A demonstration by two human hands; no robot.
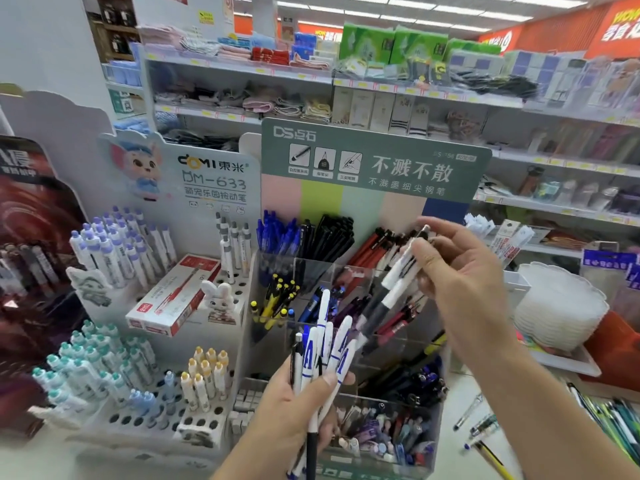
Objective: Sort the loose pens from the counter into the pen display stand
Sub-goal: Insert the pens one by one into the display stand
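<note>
My left hand [298,407] grips a bundle of white and blue pens [327,344], tips fanned upward, in front of the pen display stand [367,268]. Higher up on the right, my right hand [457,275] pinches a single white and black pen [388,289], held slanted over the stand's middle compartments. The stand has clear tiered compartments holding blue, black, red and yellow pens under a green header card. A few loose pens [481,424] lie on the counter at the lower right.
A white peg-hole display [145,341] with purple, teal and yellow capped pens stands left, with a red and white pen box [173,299] on it. A stack of white plates [557,306] sits right. Store shelves [346,81] fill the background.
</note>
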